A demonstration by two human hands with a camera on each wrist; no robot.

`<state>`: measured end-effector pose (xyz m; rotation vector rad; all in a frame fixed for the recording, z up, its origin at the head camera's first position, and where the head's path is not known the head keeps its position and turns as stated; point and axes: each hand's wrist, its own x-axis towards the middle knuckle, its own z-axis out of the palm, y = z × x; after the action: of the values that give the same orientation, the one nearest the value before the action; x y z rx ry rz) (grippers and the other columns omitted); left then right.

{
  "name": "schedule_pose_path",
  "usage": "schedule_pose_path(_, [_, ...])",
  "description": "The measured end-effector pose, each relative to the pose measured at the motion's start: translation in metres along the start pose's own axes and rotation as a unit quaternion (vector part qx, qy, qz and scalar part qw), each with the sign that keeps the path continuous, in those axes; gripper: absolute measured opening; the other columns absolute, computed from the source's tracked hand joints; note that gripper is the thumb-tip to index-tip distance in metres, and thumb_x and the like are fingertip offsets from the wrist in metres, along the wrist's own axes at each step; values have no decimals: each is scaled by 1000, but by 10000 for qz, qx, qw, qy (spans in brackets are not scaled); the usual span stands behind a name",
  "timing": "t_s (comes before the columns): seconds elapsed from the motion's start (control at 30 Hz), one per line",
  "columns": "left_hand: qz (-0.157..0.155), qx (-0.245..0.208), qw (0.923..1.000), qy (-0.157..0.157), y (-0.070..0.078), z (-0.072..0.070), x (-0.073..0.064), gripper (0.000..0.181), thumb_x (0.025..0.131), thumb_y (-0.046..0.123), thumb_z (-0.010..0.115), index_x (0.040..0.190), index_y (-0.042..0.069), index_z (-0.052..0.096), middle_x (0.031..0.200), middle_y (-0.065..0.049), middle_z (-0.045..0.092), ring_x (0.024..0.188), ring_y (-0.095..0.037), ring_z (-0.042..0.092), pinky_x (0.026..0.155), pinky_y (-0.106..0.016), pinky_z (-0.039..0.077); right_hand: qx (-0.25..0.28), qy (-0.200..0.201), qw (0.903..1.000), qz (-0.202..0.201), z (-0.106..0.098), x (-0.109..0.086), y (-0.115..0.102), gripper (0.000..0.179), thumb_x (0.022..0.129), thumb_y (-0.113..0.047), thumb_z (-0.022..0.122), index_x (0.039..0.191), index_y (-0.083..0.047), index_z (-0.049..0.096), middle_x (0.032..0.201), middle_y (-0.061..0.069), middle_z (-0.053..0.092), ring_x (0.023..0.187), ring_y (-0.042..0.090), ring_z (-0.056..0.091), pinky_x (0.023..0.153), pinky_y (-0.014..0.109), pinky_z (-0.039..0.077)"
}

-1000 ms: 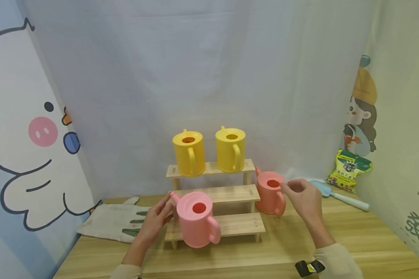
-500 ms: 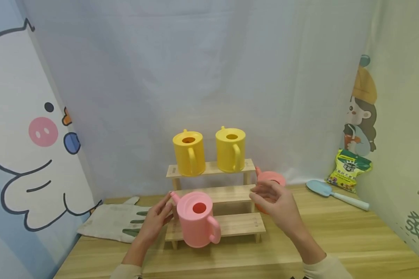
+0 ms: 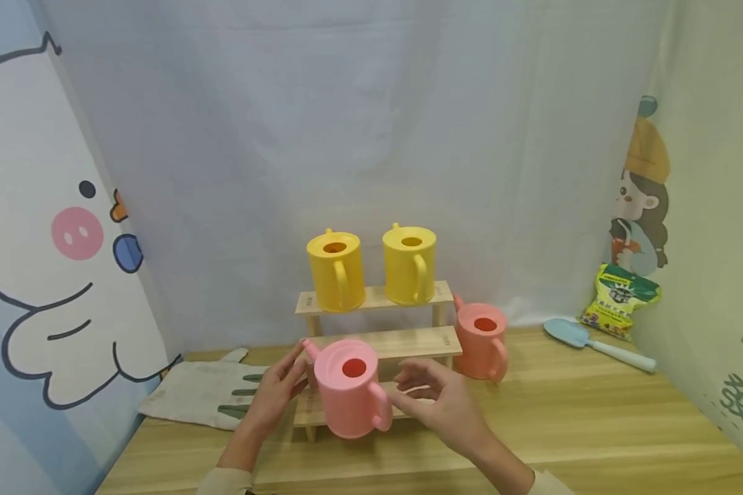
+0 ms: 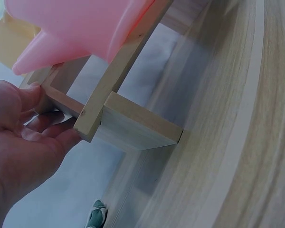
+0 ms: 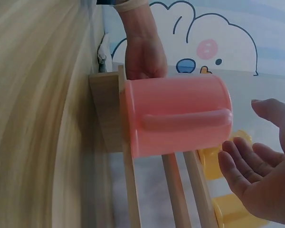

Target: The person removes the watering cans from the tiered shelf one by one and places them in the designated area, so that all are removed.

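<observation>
Centrally, left hand (image 3: 275, 393) pinching pale stepped wooden rack (image 3: 396, 343) at left edge; right hand (image 3: 444, 407) spread beside smooth pink cylindrical plastic can (image 3: 345, 404).

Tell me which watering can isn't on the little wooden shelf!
The darker pink can, on the table beside the shelf; the light pink can and two yellow cans sit on the shelf.

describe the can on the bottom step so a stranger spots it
On the table stands a three-step rack. On its lowest step, between the left hand and right hand, sits one watering can. It alone is light pink: the yellow cans stand on the top step, the coral can beside the rack.
</observation>
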<state>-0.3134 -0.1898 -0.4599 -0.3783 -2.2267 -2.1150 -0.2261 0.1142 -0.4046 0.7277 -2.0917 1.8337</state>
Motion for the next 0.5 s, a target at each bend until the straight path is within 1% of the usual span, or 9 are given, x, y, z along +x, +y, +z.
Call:
schedule_pose_path(0.1, [-7, 16, 10000, 8, 0, -1, 1, 54, 108, 19, 49, 156, 2, 31, 160, -17, 28, 140, -31, 37, 107, -44, 44, -103, -47, 9998, -175, 9, -2, 4, 34, 84, -10, 83, 113, -5, 68, 98, 14, 70, 89, 25, 70, 78, 35, 62])
schedule_pose_path(0.17, [5, 34, 10000, -2, 0, -2, 2, 55, 108, 20, 50, 156, 1, 31, 160, -17, 28, 140, -31, 36, 107, -45, 43, -216, -55, 9993, -315, 14, -3, 8, 34, 84, -11, 83, 114, -5, 68, 98, 10, 71, 90, 25, 70, 77, 36, 62])
schedule_pose_path(0.23, [17, 42, 10000, 3, 0, -3, 2, 55, 108, 20, 49, 156, 1, 31, 160, -17, 28, 140, -32, 36, 107, -45, 43, -265, -65, 9990, -365, 18, -5, 10, 36, 83, -11, 84, 115, -5, 68, 99, 8, 72, 91, 25, 70, 76, 35, 62])
schedule_pose_path(0.27, [32, 47, 10000, 15, 0, -3, 1, 55, 108, 19, 49, 156, 1, 31, 160, -17, 28, 140, -32, 36, 107, -45, 43, -278, -77, 9989, -365, 20, -5, 12, 38, 83, -12, 84, 116, -5, 67, 100, 8, 72, 91, 25, 70, 77, 35, 62])
schedule_pose_path(0.43, [34, 66, 10000, 20, 1, -2, 0, 54, 108, 17, 49, 156, 0, 31, 160, -19, 28, 140, -35, 36, 106, -45, 44, -158, -91, 9998, -76, 27, -10, 17, 41, 82, -14, 85, 118, -3, 67, 102, 7, 72, 92, 22, 70, 78, 33, 62])
schedule_pose_path(0.5, [16, 46, 10000, 3, 1, -1, 0, 54, 108, 17, 49, 156, 0, 31, 160, -19, 29, 141, -34, 36, 106, -45, 44, -77, -47, 9999, -70, 29, -11, 19, 42, 83, -13, 84, 119, -1, 66, 102, 8, 72, 93, 22, 70, 78, 32, 61])
